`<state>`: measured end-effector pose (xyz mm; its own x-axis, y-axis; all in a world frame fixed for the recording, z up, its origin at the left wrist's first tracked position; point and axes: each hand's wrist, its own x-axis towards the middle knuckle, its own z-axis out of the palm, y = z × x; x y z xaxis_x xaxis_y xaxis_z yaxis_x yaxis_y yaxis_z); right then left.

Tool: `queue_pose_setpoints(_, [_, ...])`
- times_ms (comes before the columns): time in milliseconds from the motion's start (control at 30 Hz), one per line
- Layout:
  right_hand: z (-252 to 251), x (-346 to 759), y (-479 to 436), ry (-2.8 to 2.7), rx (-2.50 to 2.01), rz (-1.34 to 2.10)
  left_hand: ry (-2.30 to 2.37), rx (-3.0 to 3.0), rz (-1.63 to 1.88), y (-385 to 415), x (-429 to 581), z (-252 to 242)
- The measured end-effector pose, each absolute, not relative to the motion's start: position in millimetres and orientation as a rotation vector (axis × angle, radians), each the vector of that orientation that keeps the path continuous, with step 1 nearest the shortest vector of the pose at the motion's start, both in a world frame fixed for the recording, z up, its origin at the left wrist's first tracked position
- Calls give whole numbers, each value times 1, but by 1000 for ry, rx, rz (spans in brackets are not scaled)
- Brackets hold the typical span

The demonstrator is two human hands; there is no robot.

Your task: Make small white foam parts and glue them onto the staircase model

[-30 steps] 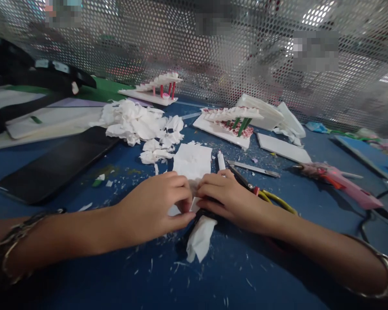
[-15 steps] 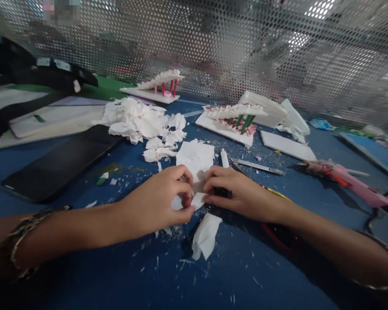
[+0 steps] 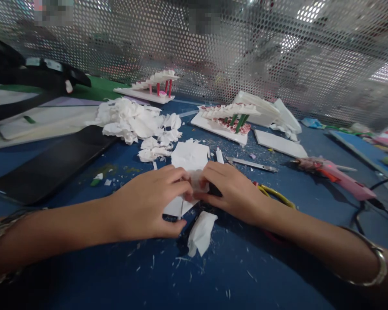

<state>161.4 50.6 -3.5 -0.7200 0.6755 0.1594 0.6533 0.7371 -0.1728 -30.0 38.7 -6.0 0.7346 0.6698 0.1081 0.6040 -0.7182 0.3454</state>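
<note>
A thin white piece of paper is between my two hands, partly hidden by my fingers. My left hand has its fingers curled onto the paper's left side, the thumb lower and apart from them. My right hand pinches its right side with bent fingers. Beneath lies a flat white sheet, its far part showing beyond my fingers and a near corner under my left palm. A crumpled white paper piece rests just in front of my hands.
Torn white paper is heaped behind my left hand, near a black phone. Two small stair models stand farther back. A cutter knife, yellow-handled tool and pink glue gun lie right. Perforated metal closes the back.
My left thumb has opened away from the fingers, and both hands have drawn closer together over the paper. The whole view has shifted slightly, so things sit a little farther left.
</note>
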Motion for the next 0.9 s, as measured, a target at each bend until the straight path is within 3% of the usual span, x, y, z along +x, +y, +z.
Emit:
queue_pose_setpoints(233, [-2, 161, 43, -2817, -705, 488, 969, 2852, 302, 38, -32, -4])
queue_pose_setpoints(500, [-5, 158, 39, -2785, -757, 272, 894, 2864, 541, 40, -34, -10])
queue_pose_setpoints(767, [-7, 160, 40, -2803, -629, -49, 898, 2765, 380, 33, -33, -8])
queue_pose_setpoints(900, [-7, 159, 40, -2840, -634, 74, 947, 2656, 370, 31, -36, -9])
